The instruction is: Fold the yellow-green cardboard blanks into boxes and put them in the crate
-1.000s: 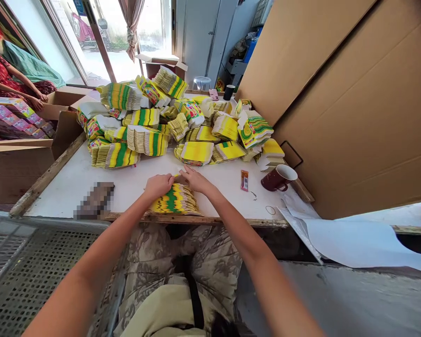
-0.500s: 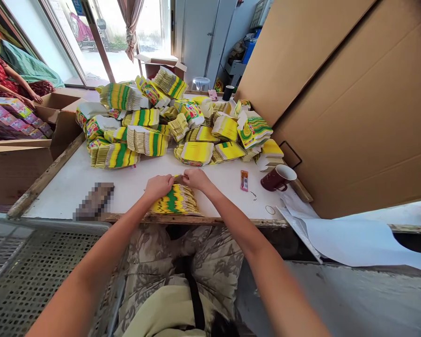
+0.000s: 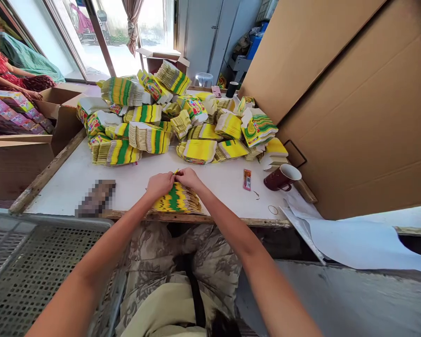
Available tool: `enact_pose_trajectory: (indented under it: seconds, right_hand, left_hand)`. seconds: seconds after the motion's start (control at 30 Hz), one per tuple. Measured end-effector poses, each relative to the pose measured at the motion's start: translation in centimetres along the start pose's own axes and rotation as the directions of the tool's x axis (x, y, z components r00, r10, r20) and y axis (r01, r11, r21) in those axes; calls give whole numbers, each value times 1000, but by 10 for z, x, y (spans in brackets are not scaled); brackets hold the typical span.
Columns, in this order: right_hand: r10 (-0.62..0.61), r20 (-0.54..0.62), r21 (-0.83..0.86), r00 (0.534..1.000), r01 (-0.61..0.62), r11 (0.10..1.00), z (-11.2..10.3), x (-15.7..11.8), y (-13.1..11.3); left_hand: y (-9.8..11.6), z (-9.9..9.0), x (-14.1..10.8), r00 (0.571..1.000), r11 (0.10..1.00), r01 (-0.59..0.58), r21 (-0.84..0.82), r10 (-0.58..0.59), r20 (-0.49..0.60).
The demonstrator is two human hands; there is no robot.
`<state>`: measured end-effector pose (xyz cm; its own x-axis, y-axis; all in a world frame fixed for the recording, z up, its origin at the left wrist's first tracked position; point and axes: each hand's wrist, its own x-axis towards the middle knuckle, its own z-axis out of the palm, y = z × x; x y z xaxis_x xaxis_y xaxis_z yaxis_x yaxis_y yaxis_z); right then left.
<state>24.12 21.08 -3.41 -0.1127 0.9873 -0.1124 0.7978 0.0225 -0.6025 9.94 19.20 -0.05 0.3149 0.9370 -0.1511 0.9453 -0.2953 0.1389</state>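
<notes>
A row of flattened yellow-and-green paper cartons, packed face to face, lies at the table's near edge in front of me. At the far end of this row, my left hand is closed, its fingers pinching a carton. My right hand meets it there, fingers also closed on the same carton. Only a small yellow tip shows between the two hands; the fingers hide the rest.
Bundles of similar cartons are heaped across the back of the white table. At the right stand a maroon mug and a small wrapped packet. A blurred object lies left. Beyond, a person sits by an open cardboard box.
My right hand has shifted slightly left, closer to my left hand, and the gap between them has narrowed. The view has shifted a little.
</notes>
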Motion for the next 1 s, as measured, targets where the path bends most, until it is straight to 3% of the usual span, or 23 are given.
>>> enact_pose_trajectory:
  seconds: [0.2, 0.33, 0.47, 0.53, 0.6, 0.67, 0.73, 0.87, 1.0]
  right_hand:
    - [-48, -59, 12, 997, 49, 999, -30, -7, 16]
    - [-162, 91, 120, 983, 151, 981, -48, -19, 42]
    - [-237, 205, 276, 950, 177, 945, -50, -42, 67]
    - [-242, 184, 350, 953, 166, 922, -43, -54, 74]
    - [-211, 122, 417, 970, 143, 898, -29, -64, 75]
    - [-145, 47, 474, 988, 106, 874, -10, -72, 69]
    - [-61, -13, 514, 998, 59, 856, 10, -75, 61]
    - [58, -62, 552, 996, -14, 834, 33, -75, 52]
    - [53, -22, 580, 998, -31, 814, 31, -79, 56]
  left_hand:
    - [3, 3, -2, 999, 998, 44, -50, -45, -25]
    - [-5, -4, 1, 1000, 989, -1, -148, 1, 2]
    - [-39, -11, -3, 989, 943, -100, -319, 129, 72]
    - [-59, -4, -12, 992, 827, -103, -553, 128, 7]
    - [-71, 10, -25, 995, 585, -94, -806, 35, -90]
    - [-71, 27, -39, 990, 342, -87, -936, -74, -120]
    - [-61, 40, -50, 988, 204, -67, -977, -124, -94]
    - [-39, 48, -56, 985, 166, -44, -985, -159, -71]
    - [-42, 43, -49, 984, 125, -44, -991, -164, -64]
